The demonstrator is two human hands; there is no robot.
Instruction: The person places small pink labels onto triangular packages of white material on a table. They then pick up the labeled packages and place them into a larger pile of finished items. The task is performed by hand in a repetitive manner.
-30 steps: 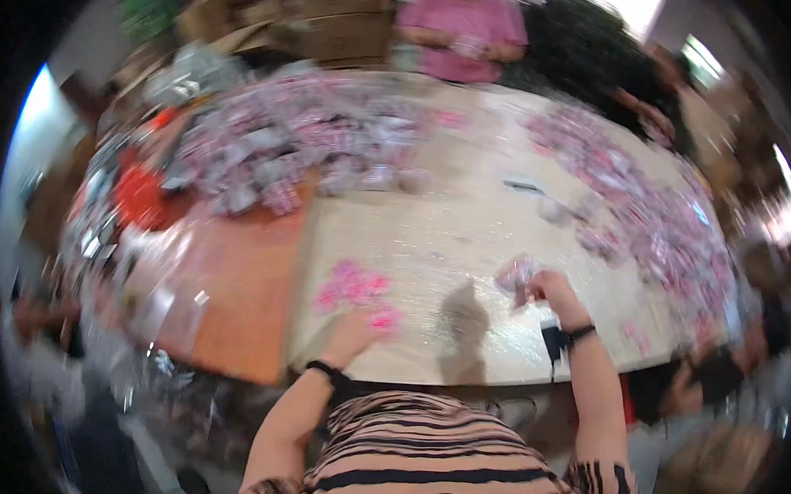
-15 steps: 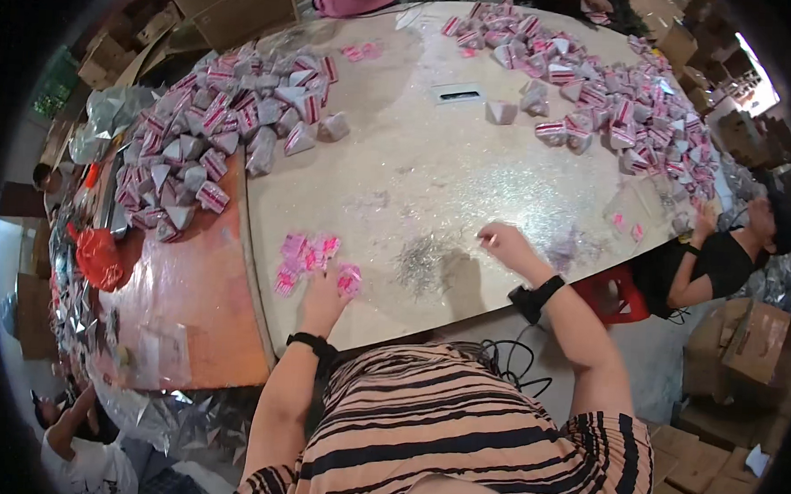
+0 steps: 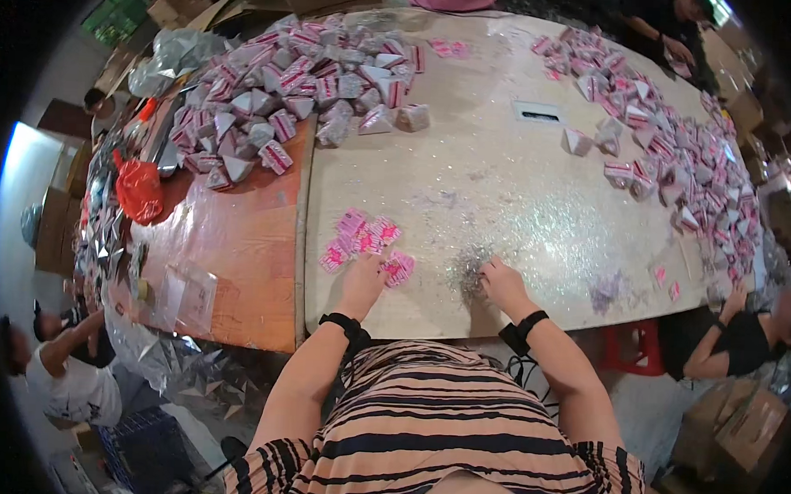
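Observation:
Several small pink-and-white printed packets or cards (image 3: 361, 232) lie in a loose cluster on the pale table in front of me. My left hand (image 3: 361, 285) rests at their near edge, fingers reaching onto them and not closed round any. One pink piece (image 3: 399, 269) lies just right of its fingertips. To the right is a scattered heap of tiny silvery bits (image 3: 474, 261), too small to name. My right hand (image 3: 504, 285) is at this heap's right side, its fingers bent and drawn together. Whatever they hold is hidden.
Large piles of wrapped, pyramid-shaped packs with pink bands stand at the far left (image 3: 283, 83) and right (image 3: 699, 172). An orange-brown board (image 3: 226, 275) adjoins on the left, with a red plastic bag (image 3: 139, 190). Other people sit at the right and lower left. Cardboard boxes (image 3: 741, 421) stand lower right.
My right hand has come down and left from above the table to the silvery heap, its fingers now at it. My left hand stays by the pink packets. The whole view has shifted.

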